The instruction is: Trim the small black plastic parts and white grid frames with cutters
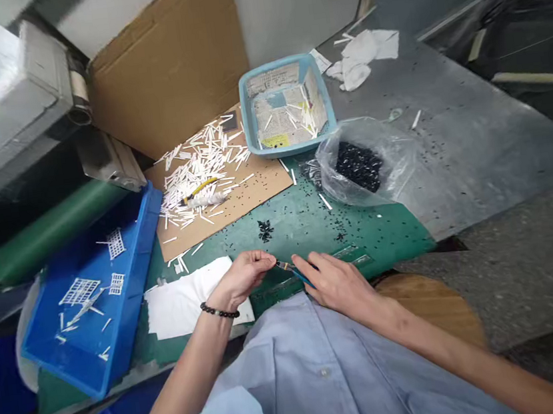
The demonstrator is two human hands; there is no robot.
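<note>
Head view: nearer you than the black pile (pixel 265 230), your right hand (pixel 337 281) grips a blue-handled tool (pixel 302 276), lengthwise toward your left hand (pixel 245 275), its fingertips pinched, contents too small to tell.

Hand tool (pixel 299 276) in R hand (pixel 339 283) near front edge of tbl (pixel 299 231), L hand (pixel 248 274) just L of it. Cloth (pixel 180 306) below L wrist (pixel 224 297); tray (pixel 135 305) w/ pcs (pixel 80 291) farther L. Cardboard sheet (pixel 266 185) behind cloth, strips (pixel 191 167) piled on it; upright panel (pixel 173 65) behind that. Basin (pixel 294 147) back R of sheet, bag (pixel 396 159) of bits (pixel 358 167) before basin's R side.
</note>
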